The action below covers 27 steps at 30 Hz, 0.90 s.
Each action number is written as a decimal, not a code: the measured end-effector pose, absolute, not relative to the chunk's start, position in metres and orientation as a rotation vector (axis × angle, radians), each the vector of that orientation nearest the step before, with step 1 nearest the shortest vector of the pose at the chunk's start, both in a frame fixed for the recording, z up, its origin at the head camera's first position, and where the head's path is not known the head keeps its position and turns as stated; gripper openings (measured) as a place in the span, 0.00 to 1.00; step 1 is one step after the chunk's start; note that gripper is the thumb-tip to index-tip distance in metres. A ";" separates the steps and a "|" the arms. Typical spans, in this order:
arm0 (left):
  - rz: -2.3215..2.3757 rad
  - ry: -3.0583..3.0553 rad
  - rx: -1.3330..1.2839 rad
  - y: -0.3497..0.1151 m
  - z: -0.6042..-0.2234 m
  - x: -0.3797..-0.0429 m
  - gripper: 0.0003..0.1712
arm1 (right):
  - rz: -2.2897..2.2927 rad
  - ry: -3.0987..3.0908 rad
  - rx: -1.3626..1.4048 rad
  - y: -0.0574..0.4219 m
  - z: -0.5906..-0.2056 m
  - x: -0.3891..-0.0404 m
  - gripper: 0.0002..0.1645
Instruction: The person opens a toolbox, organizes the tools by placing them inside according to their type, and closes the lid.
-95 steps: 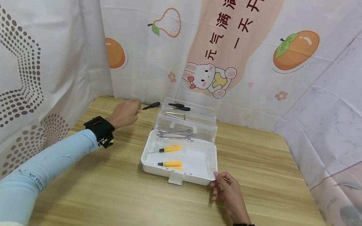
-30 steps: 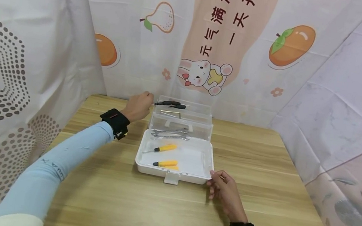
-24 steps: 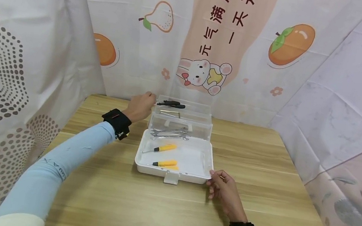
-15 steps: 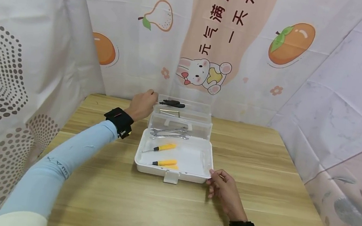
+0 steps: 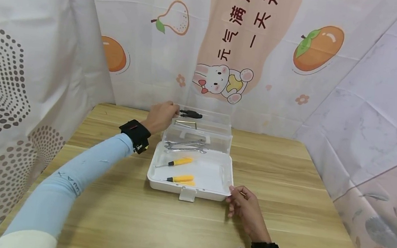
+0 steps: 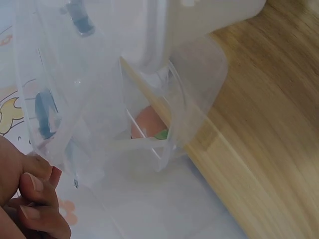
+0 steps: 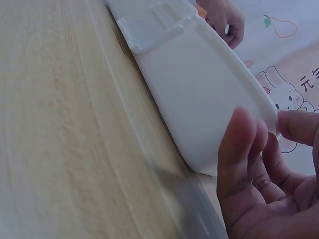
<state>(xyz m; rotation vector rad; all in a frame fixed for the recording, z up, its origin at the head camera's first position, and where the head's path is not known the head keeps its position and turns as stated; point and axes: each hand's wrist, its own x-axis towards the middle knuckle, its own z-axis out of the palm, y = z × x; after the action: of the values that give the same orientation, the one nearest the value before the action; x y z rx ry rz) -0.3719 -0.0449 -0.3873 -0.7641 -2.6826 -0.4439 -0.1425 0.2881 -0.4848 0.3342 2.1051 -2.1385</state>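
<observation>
A white toolbox [image 5: 208,194] stands with its clear lid [image 5: 218,143] raised and tipped back. Two black-handled screwdrivers [image 5: 192,115] lie side by side in the lid's rearmost clear compartment. At that compartment's left end is my left hand [image 5: 162,116], its fingers curled at the shaft end of one screwdriver; the fingertips are partly hidden in the head view. In the left wrist view those fingers [image 6: 42,199] bend right at the clear edge. My right hand [image 5: 245,208] pinches the toolbox's front right corner, thumb on the rim, as the right wrist view shows.
Yellow-handled screwdrivers [image 5: 180,162] lie in the white base. Silver wrenches [image 5: 185,144] rest where the lid meets the base, and a hex key [image 5: 185,124] sits in the lid. A latch [image 5: 187,194] hangs at the front. Patterned curtains [image 5: 134,8] surround the wooden table [image 5: 127,222].
My left hand has carried a black-handled screwdriver rightward from beside the toolbox into the lid's rear compartment, where another lay. It shifted slightly further right just now. The right hand stays at the corner.
</observation>
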 end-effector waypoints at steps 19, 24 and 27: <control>-0.555 -2.676 -0.778 -0.045 -0.392 -0.373 0.07 | -2.128 2.113 0.351 0.285 -0.486 -0.143 0.24; -0.520 -2.718 -0.672 -0.057 -0.390 -0.375 0.10 | -2.129 2.108 0.340 0.287 -0.486 -0.143 0.23; -0.529 -2.739 -0.642 -0.061 -0.389 -0.376 0.10 | -2.140 2.106 0.335 0.287 -0.486 -0.143 0.22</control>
<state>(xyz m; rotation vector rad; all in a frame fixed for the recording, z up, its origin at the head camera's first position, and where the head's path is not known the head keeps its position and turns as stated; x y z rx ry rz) -0.3765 -0.0614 -0.3890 -0.6420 -2.7388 -0.5288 -0.1432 0.2869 -0.4857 0.3346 2.1057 -2.1403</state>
